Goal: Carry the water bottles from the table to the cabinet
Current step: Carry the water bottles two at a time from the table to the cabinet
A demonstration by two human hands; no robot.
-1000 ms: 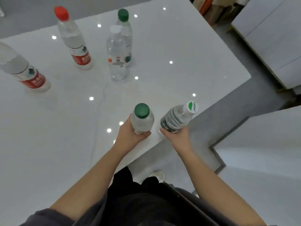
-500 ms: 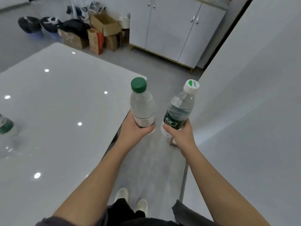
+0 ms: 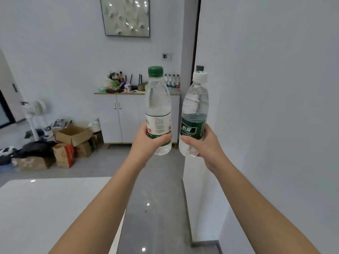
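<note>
My left hand point(image 3: 146, 142) grips a clear water bottle with a green cap point(image 3: 158, 103), held upright in front of me. Beside it, my right hand point(image 3: 205, 143) grips a second upright bottle with a white cap and dark green label point(image 3: 195, 110). Straight ahead across the room stands the white cabinet point(image 3: 126, 114); its doors are shut. Several small bottles point(image 3: 171, 81) stand on the right end of its top. A corner of the white table point(image 3: 55, 208) shows at lower left; no bottles on it are in view.
Clutter point(image 3: 121, 85) covers the cabinet top's left and middle. Cardboard boxes point(image 3: 71, 136) and bags lie on the floor left of the cabinet, by a white fan point(image 3: 34, 114). A white wall point(image 3: 266, 107) runs along my right. Grey floor point(image 3: 156, 180) leads toward the cabinet.
The view has swung up from the table to the room ahead. Both hands have lifted their bottles off the table and now hold them upright facing the cabinet.
</note>
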